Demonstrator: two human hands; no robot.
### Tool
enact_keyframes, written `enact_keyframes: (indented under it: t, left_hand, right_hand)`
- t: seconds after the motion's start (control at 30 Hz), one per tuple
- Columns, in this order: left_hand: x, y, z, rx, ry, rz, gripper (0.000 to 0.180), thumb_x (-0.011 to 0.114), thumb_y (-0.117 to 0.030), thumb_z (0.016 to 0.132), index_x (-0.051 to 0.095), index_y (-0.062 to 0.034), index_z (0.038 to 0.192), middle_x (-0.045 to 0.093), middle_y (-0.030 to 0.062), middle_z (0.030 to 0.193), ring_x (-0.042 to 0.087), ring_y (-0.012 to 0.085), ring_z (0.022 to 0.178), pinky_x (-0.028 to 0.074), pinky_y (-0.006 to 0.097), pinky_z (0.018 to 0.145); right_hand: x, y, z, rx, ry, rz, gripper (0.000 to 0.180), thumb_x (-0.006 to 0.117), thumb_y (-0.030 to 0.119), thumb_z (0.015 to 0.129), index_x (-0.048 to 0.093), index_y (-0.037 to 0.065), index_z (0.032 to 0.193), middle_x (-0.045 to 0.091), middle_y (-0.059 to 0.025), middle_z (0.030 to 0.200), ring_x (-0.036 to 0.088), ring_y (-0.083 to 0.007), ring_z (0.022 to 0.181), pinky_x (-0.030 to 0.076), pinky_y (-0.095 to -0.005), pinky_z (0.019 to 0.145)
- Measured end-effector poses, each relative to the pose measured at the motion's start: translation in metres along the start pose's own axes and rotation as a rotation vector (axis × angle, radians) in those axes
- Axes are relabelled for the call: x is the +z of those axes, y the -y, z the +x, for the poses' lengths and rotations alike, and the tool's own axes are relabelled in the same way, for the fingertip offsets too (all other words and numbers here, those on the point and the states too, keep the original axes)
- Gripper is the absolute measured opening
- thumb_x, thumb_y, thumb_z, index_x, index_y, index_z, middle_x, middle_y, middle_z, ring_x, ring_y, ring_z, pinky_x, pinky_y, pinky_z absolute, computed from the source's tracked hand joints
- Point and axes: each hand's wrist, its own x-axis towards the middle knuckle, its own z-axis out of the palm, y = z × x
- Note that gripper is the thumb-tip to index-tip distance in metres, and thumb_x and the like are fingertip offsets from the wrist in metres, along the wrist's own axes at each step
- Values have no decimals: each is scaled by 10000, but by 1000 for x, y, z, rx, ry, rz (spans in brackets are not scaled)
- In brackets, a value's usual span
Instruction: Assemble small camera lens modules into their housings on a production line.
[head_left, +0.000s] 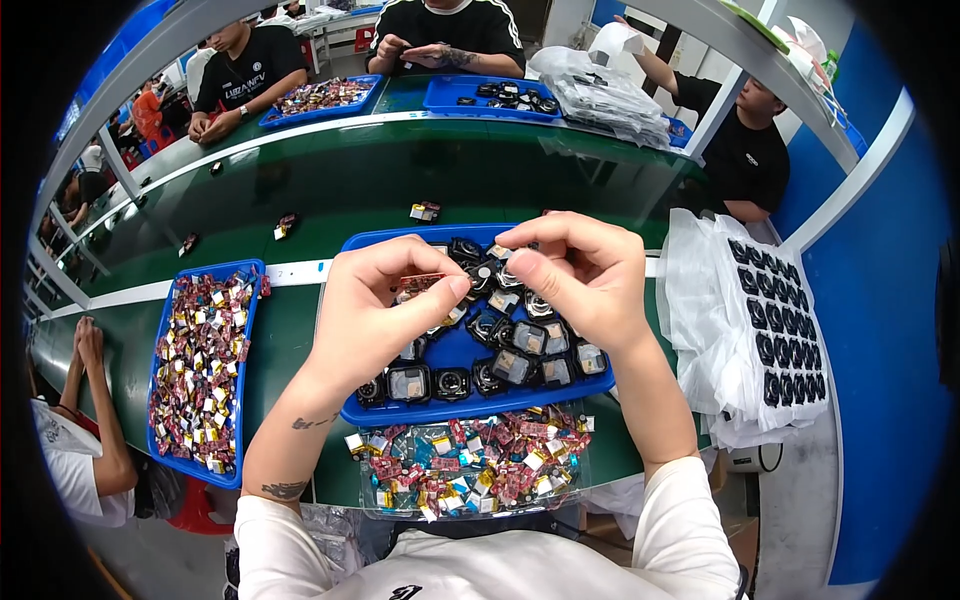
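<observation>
Left hand, mid-frame: thumb and fingers pinch 1 red circuit board above a blue tray. Right hand: half-curled, hold unclear. Green bench beneath; blue wall far right; workers across upper frame.

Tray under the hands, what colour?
Blue. The tray shows best in the head view, the only one here.

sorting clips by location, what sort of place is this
Probably an electronics assembly workshop: blue trays of circuit boards and black cases, and people along a green table.
</observation>
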Motion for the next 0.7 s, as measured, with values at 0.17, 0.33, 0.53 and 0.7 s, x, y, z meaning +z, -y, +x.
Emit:
enact_keyframes:
  t: [0.17, 0.33, 0.53, 0.7]
  left_hand:
    - [5, -2, -2, 97, -56, 82, 82, 674, -48, 809, 655, 27, 837, 586, 23, 741, 538, 56, 670, 419, 196, 600]
    - [1, 0, 1, 164, -40, 255, 121, 687, -74, 803, 682, 21, 878, 630, 49, 789, 558, 69, 682, 439, 208, 621]
    - [3, 8, 5, 112, -5, 146, 144, 675, -93, 819, 681, 19, 910, 641, 54, 810, 576, 77, 710, 453, 213, 645]
    - [2, 7, 5, 119, 10, 190, 128, 664, -92, 829, 664, 22, 889, 625, 42, 809, 547, 68, 683, 437, 213, 621]
  right_hand:
    - [2, -1, -2, 156, 35, 207, 127, 679, 90, 838, 674, -35, 863, 503, 66, 601, 386, 8, 552, 287, -173, 476]
    - [4, -5, -3, 201, 60, 284, 114, 667, 84, 841, 661, -29, 835, 492, 67, 605, 387, 3, 560, 295, -177, 494]
    - [7, -7, -5, 272, 161, 384, 158, 657, 132, 859, 652, -26, 852, 539, 47, 670, 409, 3, 588, 312, -179, 507]
    - [8, -10, -4, 319, 163, 385, 160, 657, 136, 859, 646, -23, 860, 538, 49, 662, 407, 6, 587, 307, -180, 505]
